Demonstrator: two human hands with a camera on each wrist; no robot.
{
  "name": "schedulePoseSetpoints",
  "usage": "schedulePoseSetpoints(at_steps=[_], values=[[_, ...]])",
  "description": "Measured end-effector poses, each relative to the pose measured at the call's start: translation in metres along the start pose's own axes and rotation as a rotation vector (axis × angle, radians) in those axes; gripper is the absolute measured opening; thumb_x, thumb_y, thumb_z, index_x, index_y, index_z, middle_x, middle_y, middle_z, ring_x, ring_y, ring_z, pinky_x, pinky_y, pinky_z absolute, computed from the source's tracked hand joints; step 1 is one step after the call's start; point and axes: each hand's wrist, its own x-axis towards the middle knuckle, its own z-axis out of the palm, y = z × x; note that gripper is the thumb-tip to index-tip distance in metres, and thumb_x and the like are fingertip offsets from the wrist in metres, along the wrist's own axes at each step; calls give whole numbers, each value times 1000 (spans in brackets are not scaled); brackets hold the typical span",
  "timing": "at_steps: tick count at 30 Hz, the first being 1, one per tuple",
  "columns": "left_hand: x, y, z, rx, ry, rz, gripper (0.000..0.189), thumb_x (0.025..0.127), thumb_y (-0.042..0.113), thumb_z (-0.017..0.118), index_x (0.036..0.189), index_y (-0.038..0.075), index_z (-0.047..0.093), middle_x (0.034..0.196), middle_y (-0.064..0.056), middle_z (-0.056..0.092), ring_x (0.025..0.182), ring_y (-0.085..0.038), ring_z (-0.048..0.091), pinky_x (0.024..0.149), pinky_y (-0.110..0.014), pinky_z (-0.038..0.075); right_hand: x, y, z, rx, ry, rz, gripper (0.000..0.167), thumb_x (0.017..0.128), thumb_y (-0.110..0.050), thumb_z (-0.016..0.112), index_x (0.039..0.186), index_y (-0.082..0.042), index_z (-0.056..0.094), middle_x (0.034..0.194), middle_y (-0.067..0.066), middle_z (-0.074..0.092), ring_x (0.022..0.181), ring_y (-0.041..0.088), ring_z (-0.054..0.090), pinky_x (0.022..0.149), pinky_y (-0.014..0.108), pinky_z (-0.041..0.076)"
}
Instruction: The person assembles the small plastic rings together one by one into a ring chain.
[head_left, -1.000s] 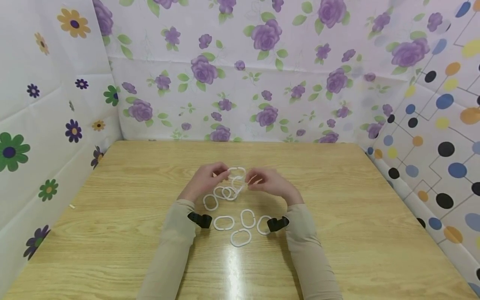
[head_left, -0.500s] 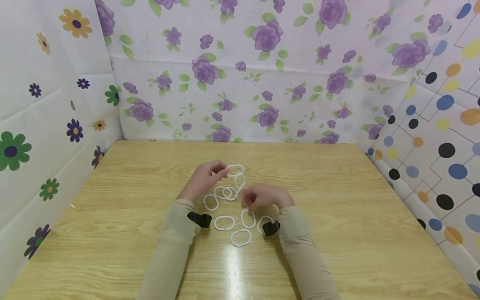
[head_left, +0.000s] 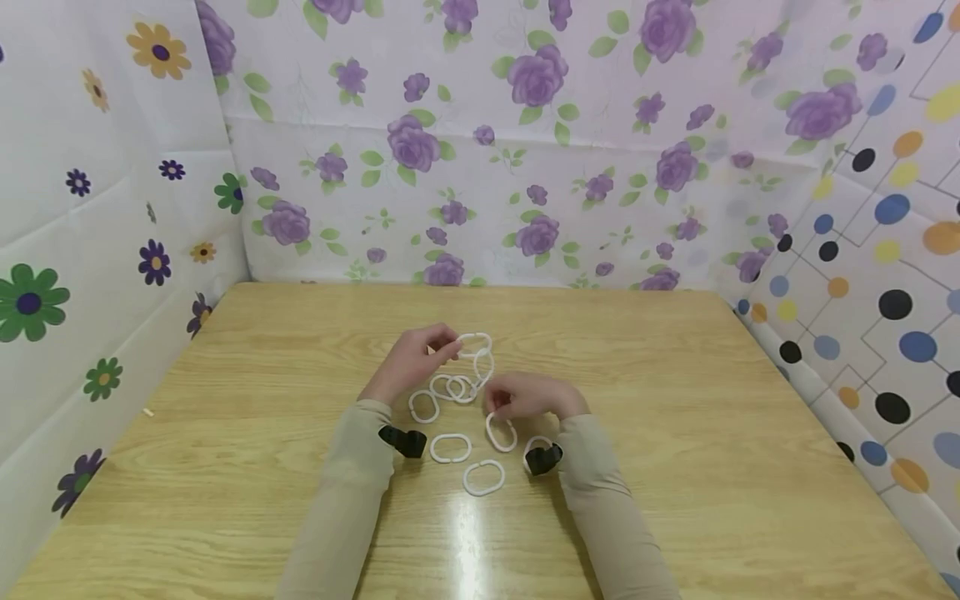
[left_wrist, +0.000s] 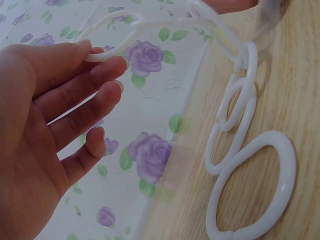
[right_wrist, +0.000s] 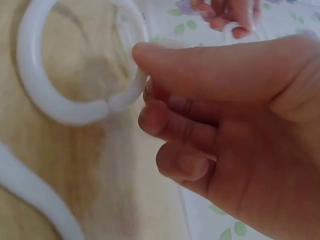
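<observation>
My left hand (head_left: 411, 360) pinches the end link of a chain of white plastic links (left_wrist: 287, 175) between thumb and forefinger. That end is raised, while the chain's other end lies on the wooden table. In the left wrist view, the other fingers are loosely bent. To the right, my right hand (head_left: 528, 395) pinches a separate white oval link (right_wrist: 30, 60) between thumb and forefinger. The link has a small gap in its side and is tilted up near the table. It appears apart from the chain.
Loose white links lie nearer me: one oval link (head_left: 450, 461) at the left, another link (head_left: 465, 477) in front. A third is partly hidden behind the right wrist camera (head_left: 543, 458). A small white piece (head_left: 147, 412) lies by the table's left edge. Patterned sheets (head_left: 480, 192) enclose the table.
My right hand has left the chain, come down toward me and taken hold of a loose link, which is now tilted. My left hand keeps holding the chain's end with little movement.
</observation>
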Motion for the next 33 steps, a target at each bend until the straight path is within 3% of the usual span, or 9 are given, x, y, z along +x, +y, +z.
schedulePoseSetpoints(at_steps=[5,14,18,26,33], values=[[0,1,1,12,9,21,19,98,28,58,100,12,68,87,-4,70,79,-15,60,68,-29,47,-7,1,-6,55,48,-54,6,88,-4,61,92,-6,58,91,4,60,84,10,54,77,23,45],[1,2,4,24,6,41,13,98,24,58,96,14,68,85,-3,70,76,-14,59,66,-29,47,-14,6,-14,250,120,-30,14,92,-2,59,105,2,61,90,14,64,78,14,58,74,30,49],[0,2,5,28,1,41,15,98,25,57,96,14,68,85,-3,69,75,-15,59,66,-29,47,-18,5,-16,328,165,-14,14,96,-9,57,105,1,62,92,14,65,78,20,63,76,33,52],[0,1,7,27,-19,33,18,99,27,56,99,13,67,88,-10,70,76,-14,58,67,-29,46,-20,2,-18,414,375,12,17,97,-18,60,102,-3,64,95,27,65,81,29,66,76,44,54],[1,4,7,30,-20,33,23,99,26,56,104,7,67,90,-12,70,75,-15,58,67,-29,45,-23,4,-22,507,511,-6,20,97,-24,59,105,-6,65,76,12,62,78,44,58,69,34,46]])
